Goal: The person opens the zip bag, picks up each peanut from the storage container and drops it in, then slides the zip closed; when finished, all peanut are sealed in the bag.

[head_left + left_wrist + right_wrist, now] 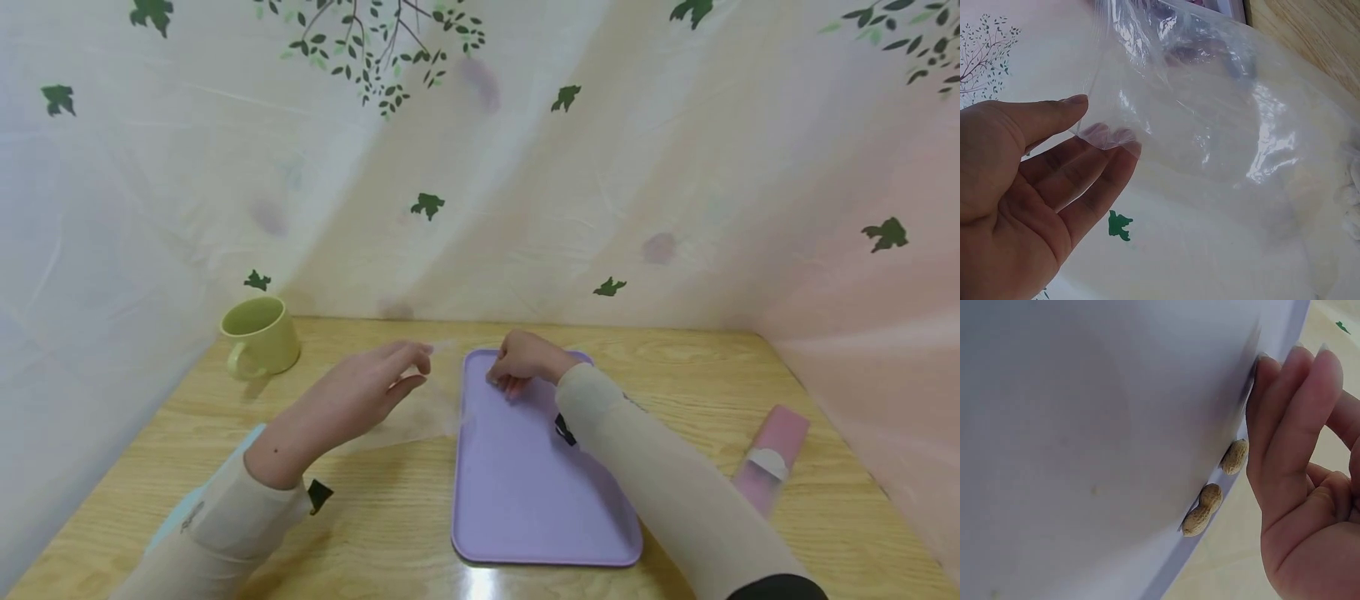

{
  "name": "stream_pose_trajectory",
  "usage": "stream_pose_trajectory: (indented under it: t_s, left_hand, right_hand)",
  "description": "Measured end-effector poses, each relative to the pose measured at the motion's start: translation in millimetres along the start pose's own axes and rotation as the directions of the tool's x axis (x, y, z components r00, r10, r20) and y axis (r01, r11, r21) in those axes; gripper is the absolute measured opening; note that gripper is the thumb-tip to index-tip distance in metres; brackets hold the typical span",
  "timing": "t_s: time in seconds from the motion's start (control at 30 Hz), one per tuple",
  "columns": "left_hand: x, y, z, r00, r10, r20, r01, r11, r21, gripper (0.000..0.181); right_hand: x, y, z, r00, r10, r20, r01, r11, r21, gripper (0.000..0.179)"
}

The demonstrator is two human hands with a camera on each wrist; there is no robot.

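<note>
My left hand [356,400] pinches the edge of a clear plastic bag [408,417] just left of the tray. In the left wrist view the clear bag [1210,144] spreads out from the thumb and fingers, two fingertips showing through the film. A purple tray [540,500] lies on the table, with my right hand [528,360] reaching down at its far end. Beside the fingers in the right wrist view, one peanut [1234,457] and another peanut [1202,510] lie along the tray's rim. Whether the right fingertips hold anything, I cannot tell.
A yellow-green mug [262,337] stands at the back left of the wooden table [690,383]. Something light blue [183,508] lies partly under my left forearm. To the right is a pink item with a white band [780,437], partly behind my right sleeve.
</note>
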State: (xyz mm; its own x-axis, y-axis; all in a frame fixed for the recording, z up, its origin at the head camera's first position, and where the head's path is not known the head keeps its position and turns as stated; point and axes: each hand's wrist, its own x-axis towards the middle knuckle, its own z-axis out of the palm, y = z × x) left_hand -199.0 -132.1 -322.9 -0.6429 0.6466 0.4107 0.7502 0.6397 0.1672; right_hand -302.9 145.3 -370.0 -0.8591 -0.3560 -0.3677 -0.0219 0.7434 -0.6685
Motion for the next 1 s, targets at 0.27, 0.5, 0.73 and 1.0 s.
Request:
stream_pose_trajectory:
  t_s: [0.27, 0.5, 0.73, 1.0]
  left_hand:
    - [-0.9, 0.6, 0.9, 1.000, 0.006, -0.002, -0.006, 1.000, -0.001, 0.016]
    - [-2.1, 0.4, 2.6, 1.000, 0.015, -0.011, -0.015, 1.000, 0.002, 0.019]
    - [-2.5, -0.3, 2.3, 1.000, 0.020, -0.015, -0.020, 1.000, -0.005, 0.019]
    - [-1.8, -0.5, 1.1, 1.000, 0.020, -0.019, -0.020, 1.000, -0.003, 0.020]
  right_hand:
    - [-5.1, 12, -3, 0.999, -0.043, 0.002, 0.043, 0.993, 0.112, 0.020]
    - [-22.1, 19, -14, 0.997, -0.071, -0.002, 0.069, 0.967, 0.244, 0.024]
    - [-39.9, 15, -20, 0.995, -0.097, 0.001, 0.092, 0.956, 0.279, 0.033]
    - [-60.7, 0, -15, 0.985, -0.173, 0.001, 0.165, 0.940, 0.297, 0.026]
